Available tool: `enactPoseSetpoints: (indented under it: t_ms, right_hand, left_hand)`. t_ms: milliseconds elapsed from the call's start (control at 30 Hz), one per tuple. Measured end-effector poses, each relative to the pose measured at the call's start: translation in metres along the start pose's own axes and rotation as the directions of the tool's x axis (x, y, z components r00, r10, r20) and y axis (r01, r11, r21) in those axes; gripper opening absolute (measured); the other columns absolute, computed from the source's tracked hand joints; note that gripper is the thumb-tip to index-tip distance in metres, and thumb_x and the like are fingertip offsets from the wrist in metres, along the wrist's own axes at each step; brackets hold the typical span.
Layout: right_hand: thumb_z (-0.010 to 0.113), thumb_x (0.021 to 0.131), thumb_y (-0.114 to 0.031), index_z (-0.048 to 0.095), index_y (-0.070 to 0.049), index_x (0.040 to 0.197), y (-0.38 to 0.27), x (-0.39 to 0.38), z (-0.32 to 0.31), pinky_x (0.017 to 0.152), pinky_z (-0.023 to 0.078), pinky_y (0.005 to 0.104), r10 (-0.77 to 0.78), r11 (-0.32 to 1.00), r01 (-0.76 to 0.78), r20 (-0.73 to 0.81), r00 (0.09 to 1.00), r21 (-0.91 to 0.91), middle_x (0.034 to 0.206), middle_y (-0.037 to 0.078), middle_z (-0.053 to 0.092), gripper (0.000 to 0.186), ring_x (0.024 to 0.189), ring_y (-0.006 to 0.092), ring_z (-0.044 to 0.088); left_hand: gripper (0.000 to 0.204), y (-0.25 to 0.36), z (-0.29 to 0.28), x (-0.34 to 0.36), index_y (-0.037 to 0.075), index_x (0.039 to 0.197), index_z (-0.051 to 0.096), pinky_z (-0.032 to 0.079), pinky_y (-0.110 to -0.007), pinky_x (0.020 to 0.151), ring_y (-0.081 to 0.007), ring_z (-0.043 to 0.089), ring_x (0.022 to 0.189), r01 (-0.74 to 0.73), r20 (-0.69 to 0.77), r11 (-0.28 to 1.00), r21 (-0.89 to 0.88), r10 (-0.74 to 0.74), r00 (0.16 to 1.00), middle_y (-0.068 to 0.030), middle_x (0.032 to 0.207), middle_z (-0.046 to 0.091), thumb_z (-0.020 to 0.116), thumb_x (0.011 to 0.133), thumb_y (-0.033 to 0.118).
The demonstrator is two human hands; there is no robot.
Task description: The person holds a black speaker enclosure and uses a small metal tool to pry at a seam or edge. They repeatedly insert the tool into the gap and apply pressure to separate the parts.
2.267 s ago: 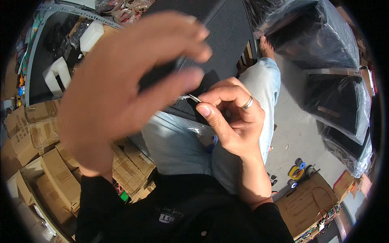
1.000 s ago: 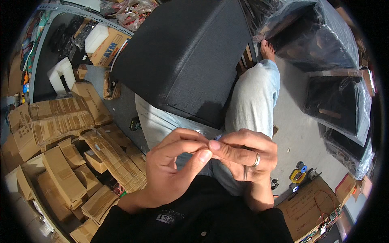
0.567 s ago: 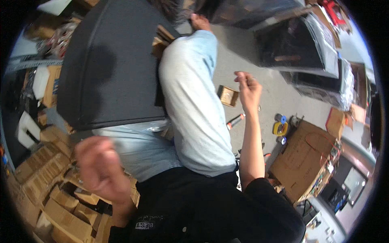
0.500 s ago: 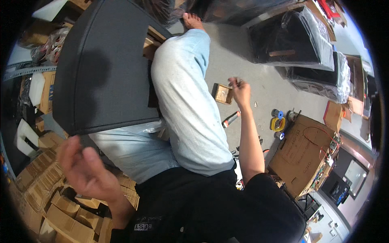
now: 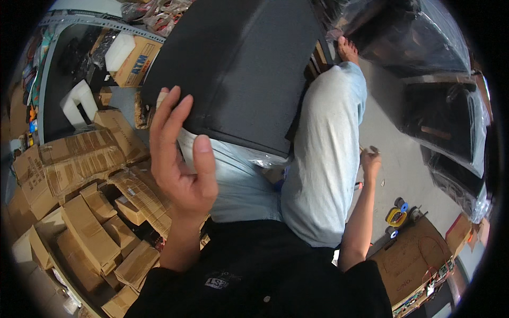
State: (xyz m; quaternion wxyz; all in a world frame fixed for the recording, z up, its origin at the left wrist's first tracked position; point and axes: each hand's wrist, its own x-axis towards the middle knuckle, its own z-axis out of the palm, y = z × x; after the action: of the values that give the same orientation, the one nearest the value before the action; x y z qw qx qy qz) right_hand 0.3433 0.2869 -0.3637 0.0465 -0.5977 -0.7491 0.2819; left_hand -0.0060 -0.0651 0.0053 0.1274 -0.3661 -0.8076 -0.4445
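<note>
A large black box with a dark fabric-like cover (image 5: 265,90) leans across my lap, between my legs. At its lower left corner, my left hand (image 5: 183,159) is raised with fingers spread and the thumb apart, holding nothing. Its fingertips overlap the box's edge; whether they touch it I cannot tell. Beyond my bent right knee, my right hand (image 5: 371,163) is low over the floor with its fingers drawn together. Whatever it may hold is too small and blurred to name.
Opened cardboard boxes (image 5: 87,228) pile up at the left, below a metal shelf frame (image 5: 101,22). Plastic-wrapped black boxes (image 5: 442,124) stand at the right. Small spools and a yellow container (image 5: 396,217) lie on the floor near a large cardboard box (image 5: 411,259).
The view has swung left, so the scene sits farther right. My left hand has risen to the black box's lower left corner. My right hand remains low beyond the knee, fingers together.
</note>
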Motion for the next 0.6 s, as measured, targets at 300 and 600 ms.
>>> enactPoseSetpoints:
  t_ms: [300, 600]
  right_hand:
    - [0.065, 0.104, -0.014, 0.072, -0.001, 0.126, -0.314, -0.119, -0.158, 0.066, 0.042, 0.0206, -0.561, 0.564, 0.531, -0.18, 0.808, 0.632, 0.094, 0.001, 0.065, 0.026, 0.074, 0.0041, 0.053]
    - [0.072, 0.094, -0.004, 0.069, 0.002, 0.103, -0.428, -0.185, -0.132, 0.063, 0.047, 0.026, -0.911, 0.155, 0.601, -0.121, 0.393, 0.784, 0.091, 0.011, 0.071, 0.011, 0.073, 0.0145, 0.064]
  left_hand:
    - [0.042, 0.001, 0.011, -0.005, -0.007, 0.132, 0.06, 0.04, -0.053, 0.115, -0.0444, 0.05, 0.138, -0.004, -0.058, 0.999, -0.032, 0.002, 0.998, -0.0308, 0.14, 0.056, 0.066, 0.094, 0.011]
    - [0.036, 0.0, 0.008, -0.004, -0.007, 0.132, 0.06, 0.042, -0.054, 0.114, -0.0442, 0.052, 0.137, -0.046, -0.022, 0.997, 0.065, 0.048, 0.999, -0.0291, 0.139, 0.058, 0.056, 0.102, 0.013]
